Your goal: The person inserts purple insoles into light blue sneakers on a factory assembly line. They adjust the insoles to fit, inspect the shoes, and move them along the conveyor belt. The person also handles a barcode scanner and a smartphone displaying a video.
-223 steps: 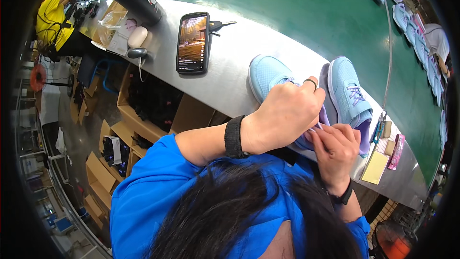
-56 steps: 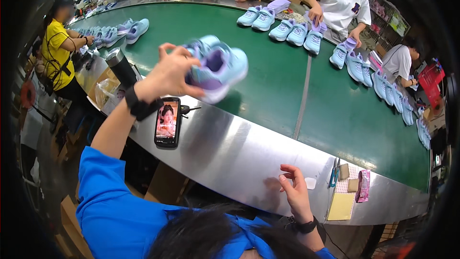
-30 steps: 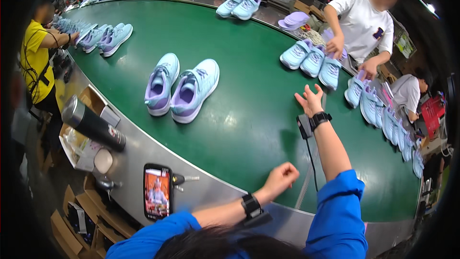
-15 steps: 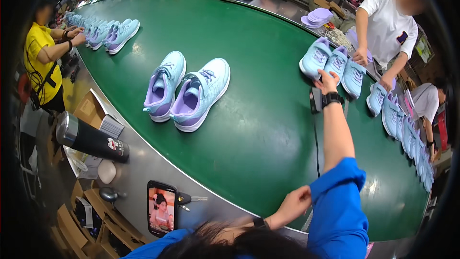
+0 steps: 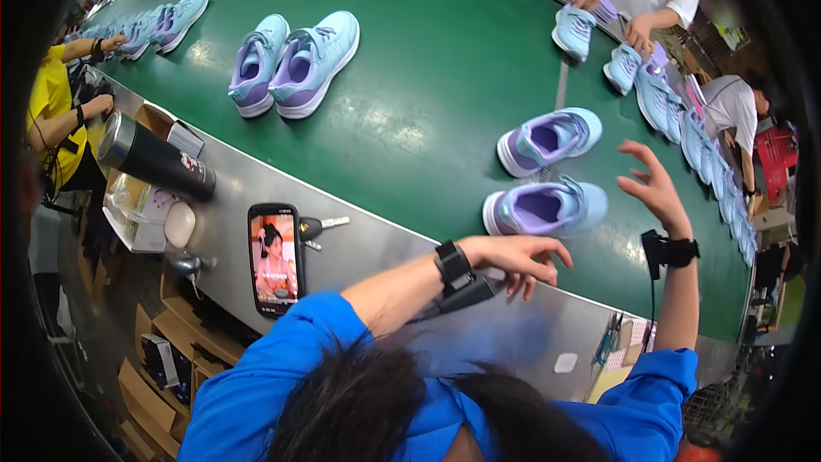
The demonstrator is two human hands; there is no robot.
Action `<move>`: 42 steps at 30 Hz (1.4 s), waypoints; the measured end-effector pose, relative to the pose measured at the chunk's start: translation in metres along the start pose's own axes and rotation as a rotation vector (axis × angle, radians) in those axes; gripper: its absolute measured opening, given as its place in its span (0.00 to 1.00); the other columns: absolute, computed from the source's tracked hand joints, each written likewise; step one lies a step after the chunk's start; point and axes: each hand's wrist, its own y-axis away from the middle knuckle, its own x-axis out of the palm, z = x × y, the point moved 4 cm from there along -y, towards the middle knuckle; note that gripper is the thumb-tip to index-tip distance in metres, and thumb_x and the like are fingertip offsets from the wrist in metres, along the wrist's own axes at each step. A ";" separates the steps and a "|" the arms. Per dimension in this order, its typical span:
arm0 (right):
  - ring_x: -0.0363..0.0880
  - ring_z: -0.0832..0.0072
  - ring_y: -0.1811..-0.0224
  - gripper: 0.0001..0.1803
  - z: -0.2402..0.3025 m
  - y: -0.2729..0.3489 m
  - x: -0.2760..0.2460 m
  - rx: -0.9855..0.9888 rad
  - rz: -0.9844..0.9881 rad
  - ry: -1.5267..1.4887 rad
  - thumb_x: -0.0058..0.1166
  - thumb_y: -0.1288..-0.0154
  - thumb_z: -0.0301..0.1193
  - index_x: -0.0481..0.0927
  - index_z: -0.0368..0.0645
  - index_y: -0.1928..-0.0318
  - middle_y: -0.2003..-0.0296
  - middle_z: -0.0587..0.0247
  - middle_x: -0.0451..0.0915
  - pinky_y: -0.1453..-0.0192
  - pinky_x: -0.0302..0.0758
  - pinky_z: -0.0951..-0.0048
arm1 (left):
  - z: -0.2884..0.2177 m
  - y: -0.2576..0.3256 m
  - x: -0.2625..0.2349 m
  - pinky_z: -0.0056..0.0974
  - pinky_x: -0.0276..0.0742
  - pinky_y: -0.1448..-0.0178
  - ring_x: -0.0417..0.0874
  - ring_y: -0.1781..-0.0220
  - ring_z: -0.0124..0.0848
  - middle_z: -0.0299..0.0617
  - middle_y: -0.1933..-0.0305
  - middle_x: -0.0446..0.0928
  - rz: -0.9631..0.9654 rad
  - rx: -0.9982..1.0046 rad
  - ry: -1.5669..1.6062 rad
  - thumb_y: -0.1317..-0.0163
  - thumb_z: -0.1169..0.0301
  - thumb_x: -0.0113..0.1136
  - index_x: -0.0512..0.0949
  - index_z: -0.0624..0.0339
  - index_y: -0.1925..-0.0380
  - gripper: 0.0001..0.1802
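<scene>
Over the green belt (image 5: 445, 94), both hands (left (image 5: 520, 258), right (image 5: 654, 188)) spread empty beside a lilac shoe (image 5: 546, 208).

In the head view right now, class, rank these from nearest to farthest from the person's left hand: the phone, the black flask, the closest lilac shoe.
1. Closest lilac shoe: on the green belt, just beyond the left hand.
2. Phone: on the steel ledge, to the hand's left.
3. Black flask: lying farther left along the ledge.

Left hand (image 5: 522, 258) fingers spread, palm down; right hand (image 5: 654, 188) raised, open
</scene>
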 end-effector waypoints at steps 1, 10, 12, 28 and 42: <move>0.58 0.57 0.32 0.27 0.037 0.003 0.017 -0.151 -0.002 0.155 0.64 0.47 0.33 0.74 0.48 0.45 0.34 0.59 0.64 0.31 0.59 0.55 | 0.001 0.003 -0.001 0.29 0.78 0.73 0.84 0.66 0.29 0.43 0.51 0.76 0.017 -0.012 -0.005 0.33 0.59 0.56 0.64 0.57 0.38 0.27; 0.75 0.63 0.48 0.09 0.056 -0.021 0.144 -0.420 -0.141 1.010 0.59 0.53 0.31 0.85 0.49 0.67 0.58 0.57 0.81 0.39 0.66 0.59 | 0.002 0.002 0.033 0.33 0.79 0.61 0.82 0.59 0.29 0.44 0.54 0.78 -0.151 0.007 -0.512 0.37 0.59 0.55 0.73 0.61 0.47 0.23; 0.79 0.66 0.54 0.07 0.067 -0.008 0.135 -0.521 -0.218 0.836 0.57 0.52 0.29 0.86 0.48 0.71 0.68 0.64 0.84 0.43 0.68 0.59 | -0.006 0.027 0.067 0.35 0.78 0.60 0.82 0.62 0.30 0.44 0.61 0.81 -0.301 0.309 -0.768 0.37 0.63 0.55 0.78 0.63 0.55 0.16; 0.62 0.53 0.38 0.42 0.073 0.267 0.151 -0.292 -0.475 0.267 0.71 0.62 0.25 0.72 0.49 0.40 0.37 0.52 0.64 0.33 0.59 0.56 | 0.049 0.121 0.149 0.30 0.71 0.55 0.67 0.62 0.26 0.50 0.50 0.58 -1.326 0.048 -0.739 0.36 0.60 0.60 0.56 0.70 0.34 0.38; 0.79 0.74 0.57 0.15 -0.039 0.298 0.200 0.249 -0.346 -1.062 0.45 0.34 0.26 0.75 0.33 0.50 0.58 0.60 0.80 0.50 0.74 0.73 | 0.042 0.150 0.157 0.34 0.77 0.56 0.79 0.55 0.30 0.46 0.49 0.76 -0.707 0.061 0.386 0.43 0.74 0.45 0.63 0.66 0.37 0.30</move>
